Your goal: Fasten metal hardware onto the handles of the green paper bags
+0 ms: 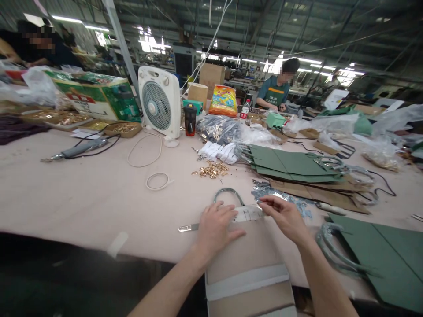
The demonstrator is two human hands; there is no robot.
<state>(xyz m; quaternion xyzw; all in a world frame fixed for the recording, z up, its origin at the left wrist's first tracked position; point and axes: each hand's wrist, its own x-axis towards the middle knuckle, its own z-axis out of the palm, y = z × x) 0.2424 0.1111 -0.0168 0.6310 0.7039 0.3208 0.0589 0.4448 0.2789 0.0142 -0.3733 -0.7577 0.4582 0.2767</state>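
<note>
One white strip (250, 213), probably light and bendable, I'd hold by its ends; left hand (216, 226) fingers spread, right hand (282, 215) fingers bunched, pinch unclear.

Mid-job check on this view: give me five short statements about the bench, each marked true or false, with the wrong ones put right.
1. The left hand lies palm down with its fingers spread. True.
2. The right hand is in the heap of gold-coloured pieces. False: it is at the right end of the pale marked strip, apart from the heap.
3. The white fan stands left of the dark bottle. True.
4. The stacked green panels lie left of both hands. False: they lie to the right, farther back.
5. The grey-handled tool lies on the left part of the tabletop. True.
</note>
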